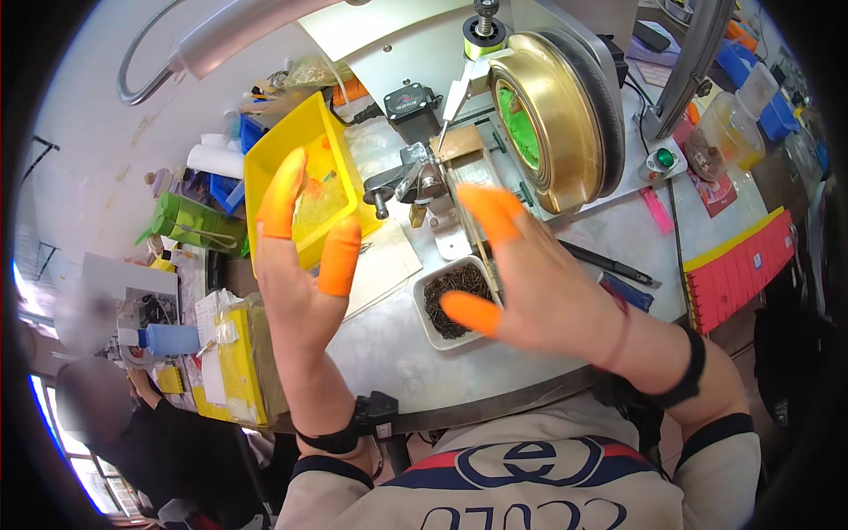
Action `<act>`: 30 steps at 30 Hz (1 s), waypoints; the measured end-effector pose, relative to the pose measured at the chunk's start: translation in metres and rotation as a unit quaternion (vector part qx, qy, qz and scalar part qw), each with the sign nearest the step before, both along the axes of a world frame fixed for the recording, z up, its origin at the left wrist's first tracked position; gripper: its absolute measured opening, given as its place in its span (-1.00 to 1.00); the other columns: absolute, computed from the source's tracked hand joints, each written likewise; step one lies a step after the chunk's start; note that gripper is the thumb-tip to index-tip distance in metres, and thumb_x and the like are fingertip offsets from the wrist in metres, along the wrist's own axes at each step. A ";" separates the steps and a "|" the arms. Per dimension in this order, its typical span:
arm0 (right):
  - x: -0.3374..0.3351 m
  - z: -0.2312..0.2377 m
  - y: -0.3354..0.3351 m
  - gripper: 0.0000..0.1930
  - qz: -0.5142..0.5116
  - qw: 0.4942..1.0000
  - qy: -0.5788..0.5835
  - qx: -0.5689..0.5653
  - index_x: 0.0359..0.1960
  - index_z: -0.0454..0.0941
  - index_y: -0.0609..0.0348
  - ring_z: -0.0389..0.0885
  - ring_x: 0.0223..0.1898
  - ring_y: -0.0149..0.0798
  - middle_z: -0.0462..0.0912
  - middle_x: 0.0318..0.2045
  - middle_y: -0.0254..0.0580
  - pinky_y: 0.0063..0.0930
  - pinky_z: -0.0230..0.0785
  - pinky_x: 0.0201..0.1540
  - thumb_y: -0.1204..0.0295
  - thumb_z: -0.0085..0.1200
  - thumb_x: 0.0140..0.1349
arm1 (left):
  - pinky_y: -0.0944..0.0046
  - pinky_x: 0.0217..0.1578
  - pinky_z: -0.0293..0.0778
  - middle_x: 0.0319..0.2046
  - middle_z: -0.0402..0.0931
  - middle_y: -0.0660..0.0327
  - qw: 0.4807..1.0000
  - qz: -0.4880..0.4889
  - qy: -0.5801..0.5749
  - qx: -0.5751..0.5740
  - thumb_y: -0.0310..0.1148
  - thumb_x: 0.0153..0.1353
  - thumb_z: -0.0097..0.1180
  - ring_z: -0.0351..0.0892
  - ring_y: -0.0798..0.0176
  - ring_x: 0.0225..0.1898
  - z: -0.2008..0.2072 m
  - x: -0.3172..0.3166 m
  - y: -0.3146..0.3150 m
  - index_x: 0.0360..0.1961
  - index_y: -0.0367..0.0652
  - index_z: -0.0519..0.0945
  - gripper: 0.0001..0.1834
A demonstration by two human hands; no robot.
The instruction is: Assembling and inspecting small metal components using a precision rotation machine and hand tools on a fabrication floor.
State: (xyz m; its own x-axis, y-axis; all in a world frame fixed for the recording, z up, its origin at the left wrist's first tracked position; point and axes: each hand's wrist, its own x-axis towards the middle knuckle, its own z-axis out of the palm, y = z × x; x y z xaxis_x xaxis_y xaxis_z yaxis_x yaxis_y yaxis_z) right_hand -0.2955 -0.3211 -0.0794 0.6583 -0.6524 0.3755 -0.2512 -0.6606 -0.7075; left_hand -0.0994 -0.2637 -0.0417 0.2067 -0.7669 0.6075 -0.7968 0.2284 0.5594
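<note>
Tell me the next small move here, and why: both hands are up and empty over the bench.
Probably lower the right hand to the small white tray of dark small parts just beneath its thumb. Both hands are open and hold nothing, and that tray is the nearest thing. The left hand hangs in front of the yellow bin, so it could stay there.

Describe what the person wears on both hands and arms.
The left hand has orange rubber finger covers on the thumb and a fingertip. The right hand has the same orange covers on the thumb and at least one finger. Each wrist carries a black strap; the left one holds a small black box. The sleeves are pale with dark cuffs.
</note>
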 end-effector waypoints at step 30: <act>-0.110 -0.071 0.051 -0.81 -0.080 0.965 0.102 -0.229 -0.46 0.46 0.06 0.46 -0.39 -0.25 0.46 -0.41 -0.34 -0.35 0.17 -0.36 0.53 0.08 -0.21 | 0.17 -0.38 0.36 -0.52 0.44 0.10 0.988 -0.029 0.032 0.148 -0.12 0.06 0.03 0.46 0.09 -0.46 -0.052 0.011 -0.019 -0.23 -0.32 0.37 -0.55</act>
State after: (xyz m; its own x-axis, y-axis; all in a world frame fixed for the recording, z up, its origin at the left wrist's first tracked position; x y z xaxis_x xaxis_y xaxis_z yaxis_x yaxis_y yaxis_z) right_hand -0.4057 -0.2703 -0.1500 0.6534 -0.5484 0.5218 -0.4793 -0.8333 -0.2755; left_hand -0.0888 -0.2822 -0.0936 0.1879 -0.9210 0.3412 -0.7482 0.0908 0.6572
